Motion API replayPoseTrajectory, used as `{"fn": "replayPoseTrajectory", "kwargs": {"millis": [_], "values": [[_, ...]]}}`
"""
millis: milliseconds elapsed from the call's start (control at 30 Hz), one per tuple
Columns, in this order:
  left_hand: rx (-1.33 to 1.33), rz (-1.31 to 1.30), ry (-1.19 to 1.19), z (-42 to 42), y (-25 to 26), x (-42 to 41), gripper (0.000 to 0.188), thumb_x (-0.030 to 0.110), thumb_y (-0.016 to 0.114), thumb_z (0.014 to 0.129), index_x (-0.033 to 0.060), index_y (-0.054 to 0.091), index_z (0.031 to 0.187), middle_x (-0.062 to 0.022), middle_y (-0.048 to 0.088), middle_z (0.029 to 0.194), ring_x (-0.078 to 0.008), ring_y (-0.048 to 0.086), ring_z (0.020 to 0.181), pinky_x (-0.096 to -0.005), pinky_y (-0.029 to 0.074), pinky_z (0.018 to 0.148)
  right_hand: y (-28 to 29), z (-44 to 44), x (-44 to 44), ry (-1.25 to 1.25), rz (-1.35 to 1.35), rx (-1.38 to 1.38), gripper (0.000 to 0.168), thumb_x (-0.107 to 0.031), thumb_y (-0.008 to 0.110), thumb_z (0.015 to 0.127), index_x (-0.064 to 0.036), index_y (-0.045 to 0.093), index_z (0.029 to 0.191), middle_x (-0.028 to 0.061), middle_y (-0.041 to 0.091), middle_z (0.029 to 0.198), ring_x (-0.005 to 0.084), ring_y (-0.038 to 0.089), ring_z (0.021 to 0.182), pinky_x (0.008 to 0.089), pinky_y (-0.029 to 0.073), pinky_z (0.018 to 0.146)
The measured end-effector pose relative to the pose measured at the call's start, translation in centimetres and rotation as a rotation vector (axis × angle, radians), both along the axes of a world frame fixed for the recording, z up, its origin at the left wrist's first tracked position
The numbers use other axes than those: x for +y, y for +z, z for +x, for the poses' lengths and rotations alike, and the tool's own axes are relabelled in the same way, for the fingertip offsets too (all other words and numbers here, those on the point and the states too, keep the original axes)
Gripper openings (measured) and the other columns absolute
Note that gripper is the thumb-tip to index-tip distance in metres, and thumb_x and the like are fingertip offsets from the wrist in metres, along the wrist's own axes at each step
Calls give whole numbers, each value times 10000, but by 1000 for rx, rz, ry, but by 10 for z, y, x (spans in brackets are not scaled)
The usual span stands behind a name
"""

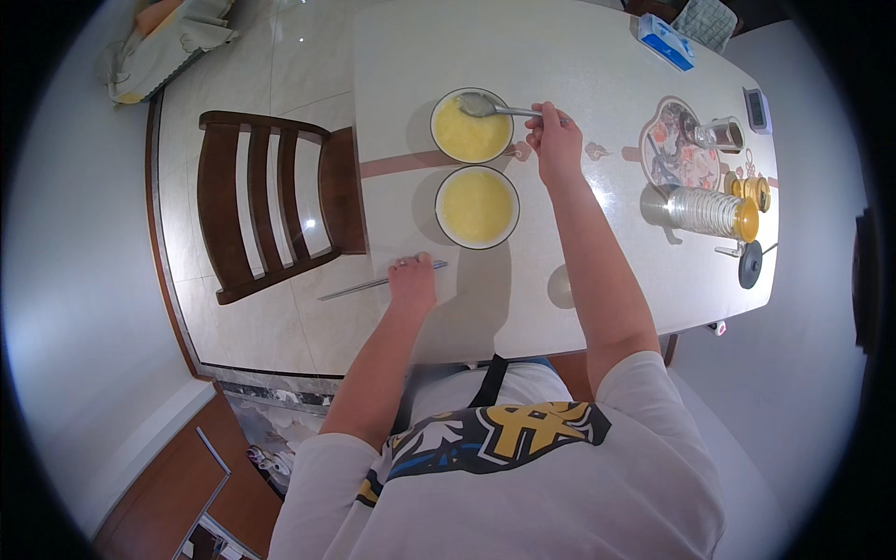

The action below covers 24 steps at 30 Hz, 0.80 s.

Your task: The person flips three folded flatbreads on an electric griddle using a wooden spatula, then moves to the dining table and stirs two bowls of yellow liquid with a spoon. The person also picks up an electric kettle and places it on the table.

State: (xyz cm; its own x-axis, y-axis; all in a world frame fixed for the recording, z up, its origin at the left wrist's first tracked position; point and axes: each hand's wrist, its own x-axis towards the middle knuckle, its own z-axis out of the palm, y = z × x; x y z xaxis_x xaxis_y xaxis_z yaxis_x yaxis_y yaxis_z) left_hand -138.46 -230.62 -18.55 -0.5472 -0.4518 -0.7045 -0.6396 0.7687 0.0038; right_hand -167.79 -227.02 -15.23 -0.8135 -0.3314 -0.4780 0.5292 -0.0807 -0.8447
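Note:
Two white bowls with dark rims stand one behind the other on the table, each filled with a yellow food. My right hand (558, 142) grips the handle of a metal spoon (478, 105), whose bowl is over the left part of the far bowl (433, 133); whether it touches the food I cannot tell. The near bowl (438, 217) stands just in front of it, untouched. Lower left, my left hand (413, 280) is closed around metal chopsticks (357, 288), which stick out on both sides of the fist, the longer part past the table's left edge.
A wooden chair (255, 203) stands left of the table (399, 42). On the right are a decorated mat (672, 143), a drinking glass (721, 134), a ribbed clear container (703, 211) with a yellow lid, small yellow-lidded jars (752, 190) and a black round object (750, 264). A tissue pack (665, 43) lies beyond.

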Motion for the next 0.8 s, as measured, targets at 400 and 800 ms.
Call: {"fn": "replayPoseTrajectory", "kwargs": {"millis": [400,800], "values": [[21,-19,-8,0,2,1,716,276,862,492,59,479,1056,-158,594,1039,-302,567,1023,-408,446,859,34,18,29,181,-83,-23,232,-200,511,928,17,593,925,40,537,654,73,418,498,233,365,462],[31,-15,2,2,-1,1,733,275,868,480,57,478,1061,-168,589,1049,-314,562,1035,-412,444,870,70,72,82,595,325,369,205,-171,512,930,6,613,955,26,545,671,80,490,607,241,410,537]]}}
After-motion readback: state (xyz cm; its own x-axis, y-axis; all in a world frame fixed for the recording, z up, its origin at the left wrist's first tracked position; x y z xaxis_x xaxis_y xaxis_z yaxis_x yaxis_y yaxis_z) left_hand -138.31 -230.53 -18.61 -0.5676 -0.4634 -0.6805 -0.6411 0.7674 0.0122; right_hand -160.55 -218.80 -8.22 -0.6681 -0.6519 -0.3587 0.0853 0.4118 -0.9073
